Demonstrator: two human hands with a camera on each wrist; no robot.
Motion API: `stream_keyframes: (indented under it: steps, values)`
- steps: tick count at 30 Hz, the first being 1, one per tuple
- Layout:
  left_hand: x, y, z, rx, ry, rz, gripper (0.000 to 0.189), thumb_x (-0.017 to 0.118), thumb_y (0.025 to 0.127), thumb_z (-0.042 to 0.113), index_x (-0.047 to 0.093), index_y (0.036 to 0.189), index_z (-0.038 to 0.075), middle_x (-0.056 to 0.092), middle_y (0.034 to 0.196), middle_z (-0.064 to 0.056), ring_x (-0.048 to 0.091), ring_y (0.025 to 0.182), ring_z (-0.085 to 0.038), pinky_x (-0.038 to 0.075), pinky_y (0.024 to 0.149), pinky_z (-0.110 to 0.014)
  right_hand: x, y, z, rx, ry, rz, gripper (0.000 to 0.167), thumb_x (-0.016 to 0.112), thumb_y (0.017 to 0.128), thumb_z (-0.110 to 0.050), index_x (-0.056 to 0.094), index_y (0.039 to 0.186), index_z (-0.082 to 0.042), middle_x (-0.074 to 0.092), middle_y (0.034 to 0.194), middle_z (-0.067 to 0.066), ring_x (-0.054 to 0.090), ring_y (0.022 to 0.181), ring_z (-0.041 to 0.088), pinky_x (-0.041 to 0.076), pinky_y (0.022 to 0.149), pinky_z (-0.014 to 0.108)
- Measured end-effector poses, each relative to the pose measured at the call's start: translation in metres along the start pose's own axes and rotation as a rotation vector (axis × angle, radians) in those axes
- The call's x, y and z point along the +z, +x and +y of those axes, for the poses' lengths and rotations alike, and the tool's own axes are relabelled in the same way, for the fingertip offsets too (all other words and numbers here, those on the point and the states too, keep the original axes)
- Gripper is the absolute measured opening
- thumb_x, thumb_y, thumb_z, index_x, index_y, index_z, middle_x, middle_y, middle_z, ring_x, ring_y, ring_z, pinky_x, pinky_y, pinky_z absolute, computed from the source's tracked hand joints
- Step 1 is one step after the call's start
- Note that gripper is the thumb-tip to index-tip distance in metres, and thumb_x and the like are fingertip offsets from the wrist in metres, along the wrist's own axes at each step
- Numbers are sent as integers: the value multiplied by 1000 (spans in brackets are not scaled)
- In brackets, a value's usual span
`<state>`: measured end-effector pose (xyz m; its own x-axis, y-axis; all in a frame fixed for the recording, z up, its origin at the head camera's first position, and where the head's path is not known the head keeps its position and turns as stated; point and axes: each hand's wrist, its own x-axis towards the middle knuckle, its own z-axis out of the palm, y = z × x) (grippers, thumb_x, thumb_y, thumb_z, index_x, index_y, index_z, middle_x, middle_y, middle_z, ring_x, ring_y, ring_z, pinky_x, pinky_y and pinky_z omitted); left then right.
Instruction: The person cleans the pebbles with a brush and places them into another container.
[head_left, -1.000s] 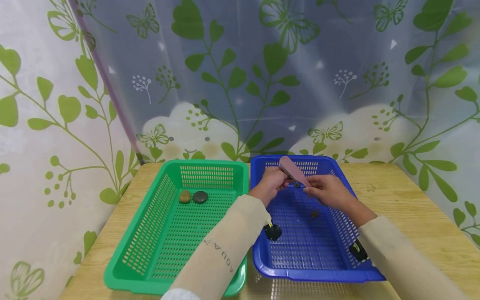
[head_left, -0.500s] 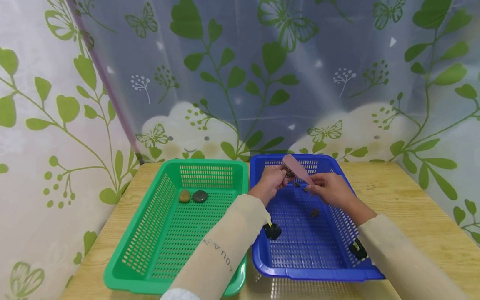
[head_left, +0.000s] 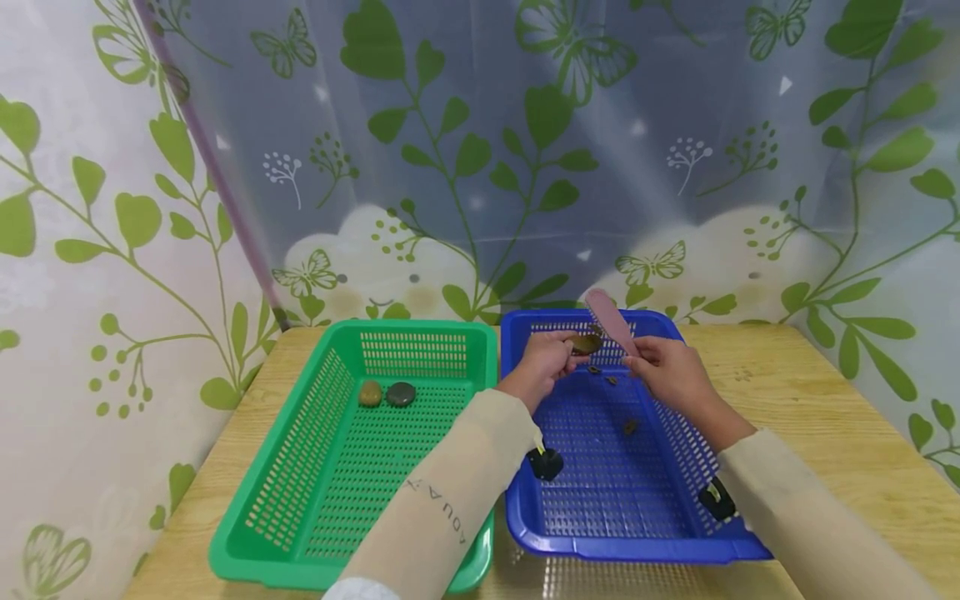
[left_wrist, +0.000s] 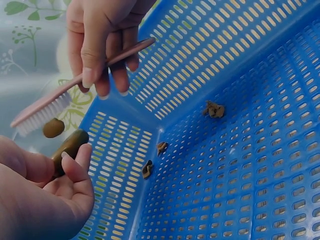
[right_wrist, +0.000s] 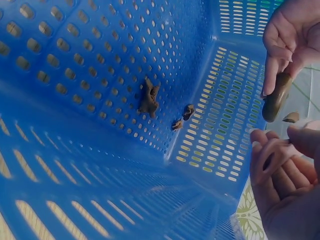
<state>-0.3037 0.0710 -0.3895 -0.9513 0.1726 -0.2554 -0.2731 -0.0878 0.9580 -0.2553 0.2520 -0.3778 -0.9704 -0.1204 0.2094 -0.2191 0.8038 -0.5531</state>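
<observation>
My left hand [head_left: 546, 360] pinches a smooth olive-brown stone [left_wrist: 70, 150] between thumb and fingers, above the far end of the blue basket [head_left: 600, 546]. To its right, my right hand [head_left: 667, 373] grips the handle of a pink brush [head_left: 611, 321] with white bristles. The bristles face the stone but stand apart from it in the left wrist view. A small brown lump [left_wrist: 53, 128] shows between bristles and stone, seemingly touching neither. On the basket floor lie a larger brown clump [left_wrist: 214, 109] and two small bits, one [left_wrist: 147, 169] near the far wall.
The green basket [head_left: 262, 575] stands to the left, holding a tan stone [head_left: 370, 393] and a dark grey stone [head_left: 401, 393]. Both baskets sit on a wooden table [head_left: 810, 417]. A leaf-patterned curtain [head_left: 480, 167] hangs behind.
The brush has moved right and slightly up, off the stone, uncovering it. Small brown bits have appeared on the blue basket's floor. The left hand stays in about the same place.
</observation>
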Motion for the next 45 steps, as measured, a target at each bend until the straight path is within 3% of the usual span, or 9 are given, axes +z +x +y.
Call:
stream_keyframes:
  steps: [3, 7, 13, 17, 25, 30, 37, 45]
  values:
    - [0, 0, -1, -1, 4, -12, 37, 41, 98, -4, 61, 129, 0, 69, 108, -19, 47, 52, -6, 34, 46, -14, 0, 0, -1, -4, 18, 6, 40, 59, 98, -14, 54, 128, 12, 69, 107, 24, 69, 88, 32, 49, 61, 32]
    - [0, 1, -1, -4, -6, -16, 36, 41, 99, -3, 61, 129, 0, 69, 108, -21, 46, 50, -5, 34, 46, -13, -1, -1, -4, -7, 41, 3, 42, 59, 98, -14, 52, 130, 13, 67, 111, 26, 69, 90, 33, 47, 58, 29]
    - [1, 1, -1, -3, 1, 1, 36, 42, 98, -3, 61, 129, 0, 70, 105, -21, 45, 50, -6, 35, 46, -14, -1, -2, -6, -20, 87, -39, 39, 60, 97, -13, 55, 128, 10, 69, 103, 24, 64, 74, 26, 44, 48, 28]
    - [1, 1, -1, 4, 10, 15, 36, 44, 97, -3, 62, 129, 2, 71, 100, -18, 44, 51, -7, 35, 47, -16, 0, -2, -6, -51, 82, -96, 38, 61, 97, -17, 58, 126, 8, 70, 102, 21, 64, 76, 22, 41, 50, 29]
    - [3, 0, -1, 1, 25, 85, 30, 47, 93, -8, 69, 112, -4, 65, 74, -7, 43, 48, -7, 36, 46, -15, 1, -2, -2, -70, 119, -236, 31, 60, 96, -12, 61, 123, 4, 72, 92, 15, 47, 47, 15, 40, 44, 29]
    - [2, 1, -2, 15, 40, 68, 34, 45, 97, -2, 64, 124, 0, 72, 92, -17, 41, 49, -6, 32, 45, -15, -1, -2, -3, -33, 117, -252, 25, 60, 97, -15, 63, 117, 1, 69, 80, 8, 45, 45, 14, 39, 43, 30]
    - [0, 1, -1, 4, 1, 23, 41, 40, 97, -5, 62, 130, 6, 67, 115, -19, 46, 53, -6, 31, 46, -16, -2, -2, -3, 20, 50, -218, 26, 58, 98, -16, 63, 114, 4, 67, 71, 6, 47, 47, 14, 39, 44, 30]
    - [0, 0, 1, -11, -43, -16, 34, 45, 97, -3, 65, 124, 2, 68, 110, -22, 47, 53, -5, 34, 46, -14, -3, -2, -1, 44, 9, -82, 32, 58, 97, -12, 60, 119, 11, 71, 79, 13, 57, 55, 16, 44, 49, 32]
